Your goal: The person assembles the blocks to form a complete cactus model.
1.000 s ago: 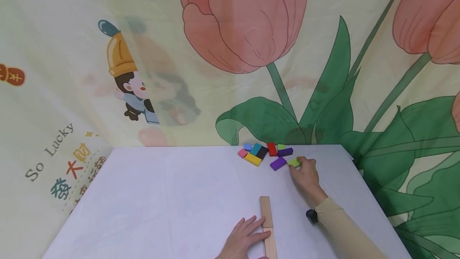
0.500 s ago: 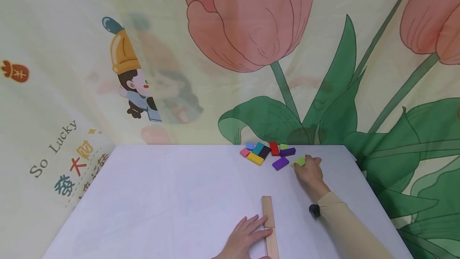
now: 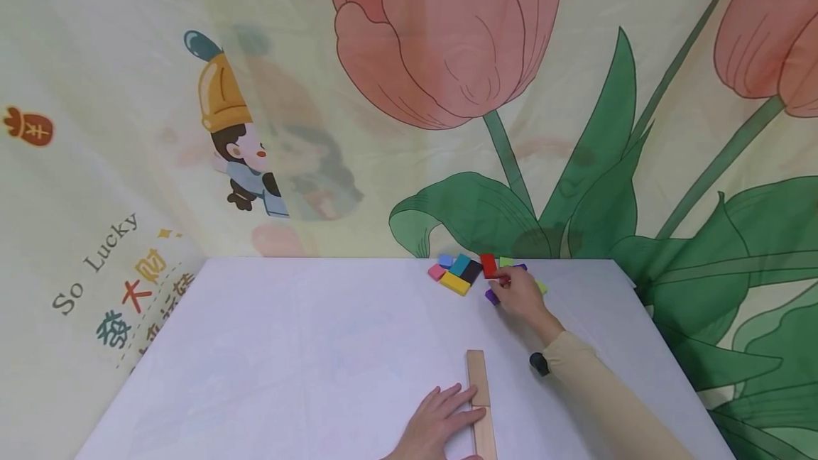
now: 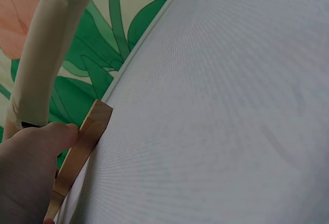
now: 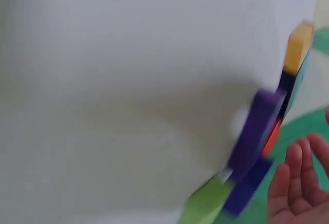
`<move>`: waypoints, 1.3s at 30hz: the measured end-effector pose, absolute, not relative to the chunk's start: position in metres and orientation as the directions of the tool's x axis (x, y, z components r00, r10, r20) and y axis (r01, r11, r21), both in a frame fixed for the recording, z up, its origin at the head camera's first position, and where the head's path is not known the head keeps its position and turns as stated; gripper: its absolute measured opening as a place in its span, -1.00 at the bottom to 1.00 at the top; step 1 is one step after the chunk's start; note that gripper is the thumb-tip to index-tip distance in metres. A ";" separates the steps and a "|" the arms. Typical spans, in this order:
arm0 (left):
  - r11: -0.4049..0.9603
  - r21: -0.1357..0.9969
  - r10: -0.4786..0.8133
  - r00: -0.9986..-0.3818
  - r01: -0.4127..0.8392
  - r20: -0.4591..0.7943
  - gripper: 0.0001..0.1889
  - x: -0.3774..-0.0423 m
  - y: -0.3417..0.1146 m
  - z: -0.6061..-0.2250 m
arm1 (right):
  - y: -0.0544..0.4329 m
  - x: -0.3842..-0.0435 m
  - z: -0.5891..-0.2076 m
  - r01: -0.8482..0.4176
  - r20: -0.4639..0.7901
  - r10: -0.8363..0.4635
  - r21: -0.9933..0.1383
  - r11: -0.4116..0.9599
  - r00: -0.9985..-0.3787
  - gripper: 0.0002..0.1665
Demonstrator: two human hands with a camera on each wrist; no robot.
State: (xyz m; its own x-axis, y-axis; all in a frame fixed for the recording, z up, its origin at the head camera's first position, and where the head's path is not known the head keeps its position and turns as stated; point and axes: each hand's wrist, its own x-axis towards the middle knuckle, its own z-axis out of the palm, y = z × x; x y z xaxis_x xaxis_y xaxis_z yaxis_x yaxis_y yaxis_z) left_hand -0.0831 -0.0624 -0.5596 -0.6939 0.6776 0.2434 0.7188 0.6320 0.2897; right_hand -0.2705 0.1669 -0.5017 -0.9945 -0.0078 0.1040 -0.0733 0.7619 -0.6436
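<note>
Two plain wooden blocks (image 3: 476, 373) lie end to end in a line on the white table, in the head view's lower middle. My left hand (image 3: 434, 423) rests against their left side with fingers spread, and its thumb (image 4: 61, 135) touches the wood in the left wrist view. At the far edge my right hand (image 3: 524, 300) reaches over the coloured blocks, fingertips right by the red block (image 3: 488, 265). Beneath it, a purple block (image 3: 491, 297) is partly covered. The right wrist view shows its fingers apart from the purple block (image 5: 255, 131) and green block (image 5: 205, 203).
Left of the red block, yellow (image 3: 454, 284), black (image 3: 471, 272), teal (image 3: 460, 264), blue (image 3: 444, 260) and pink (image 3: 437, 272) blocks sit close together. A green block (image 3: 505, 261) lies near the table's back edge. Behind stands a cloth backdrop (image 3: 319, 91) printed with tulips.
My right hand has let go of the green block it was pulling to the right and moved left over the purple blocks. The left hand keeps its place on the wooden blocks.
</note>
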 end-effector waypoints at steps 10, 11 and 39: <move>0.635 0.122 0.691 -0.632 0.763 0.351 -0.31 -0.086 -0.063 -0.567 | 0.098 -0.305 -0.508 -0.180 0.088 -0.161 -0.626 0.759 -0.983 -0.78; 0.637 0.103 0.693 -0.626 0.764 0.358 -0.27 -0.087 -0.063 -0.567 | 0.094 -0.309 -0.507 -0.184 0.100 -0.156 -0.619 0.763 -0.983 -0.79; 0.640 0.072 0.713 -0.626 0.765 0.316 -0.28 -0.088 -0.065 -0.566 | 0.070 -0.313 -0.496 -0.242 0.108 -0.229 -0.669 0.703 -0.967 -0.82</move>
